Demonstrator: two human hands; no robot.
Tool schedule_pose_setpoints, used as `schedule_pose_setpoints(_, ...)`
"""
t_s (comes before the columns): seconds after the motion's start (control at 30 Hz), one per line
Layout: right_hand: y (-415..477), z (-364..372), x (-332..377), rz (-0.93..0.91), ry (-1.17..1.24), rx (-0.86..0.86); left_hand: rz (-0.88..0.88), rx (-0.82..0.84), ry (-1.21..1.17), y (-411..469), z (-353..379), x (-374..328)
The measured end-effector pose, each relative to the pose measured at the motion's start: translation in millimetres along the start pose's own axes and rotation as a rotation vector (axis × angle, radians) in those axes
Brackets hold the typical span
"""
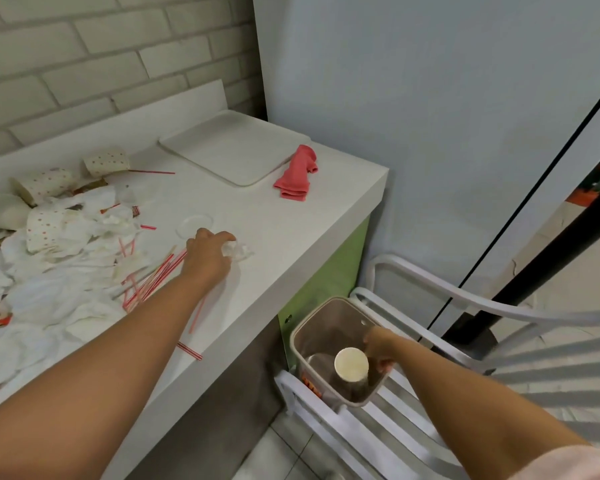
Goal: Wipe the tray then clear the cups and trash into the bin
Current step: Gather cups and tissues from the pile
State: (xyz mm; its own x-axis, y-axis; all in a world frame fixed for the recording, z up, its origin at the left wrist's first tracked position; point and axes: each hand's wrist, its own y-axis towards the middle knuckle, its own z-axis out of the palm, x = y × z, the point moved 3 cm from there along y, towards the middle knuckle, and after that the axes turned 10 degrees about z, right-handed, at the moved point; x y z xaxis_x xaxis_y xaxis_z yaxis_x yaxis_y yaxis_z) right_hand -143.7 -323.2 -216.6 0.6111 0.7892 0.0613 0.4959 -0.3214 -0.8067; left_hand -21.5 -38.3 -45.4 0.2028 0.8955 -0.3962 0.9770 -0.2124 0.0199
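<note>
My left hand [207, 252] curls round a crumpled clear plastic cup [238, 251] on the white counter [291, 216]. Beside it lies a clear plastic lid [194, 225]. My right hand [381, 348] hangs over the beige bin [303, 336], its fingers loose next to a white paper cup [351, 364] that is inside the bin; whether it touches the cup I cannot tell. The white tray [236, 150] lies at the counter's back, with a folded red cloth [298, 173] just right of it.
Dotted paper cups [47, 230], crumpled napkins [49, 296] and red-striped straws [153, 275] cover the counter's left part. The bin stands on a white slatted chair [413, 403] beside the counter's green side panel. A brick wall runs behind the counter.
</note>
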Motion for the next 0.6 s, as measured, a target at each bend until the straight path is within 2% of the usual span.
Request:
schedule_pose_setpoints(0.23,-19,-42,28,-0.071,-0.047,-0.051,0.007,-0.194,-0.103,1,-5,3)
schedule_pose_setpoints(0.4,-65,-84,70,-0.186,-0.22,-0.1,0.012,-0.358,-0.193,0,-22,-1)
schedule_pose_setpoints(0.47,-92,-102,87,-0.291,-0.15,-0.176,0.035,-0.438,-0.226,-2,-31,-5)
schedule_pose_setpoints(0.6,-135,-123,115,-0.586,0.26,-0.222,0.136,-0.53,-0.29,-6,-47,-23)
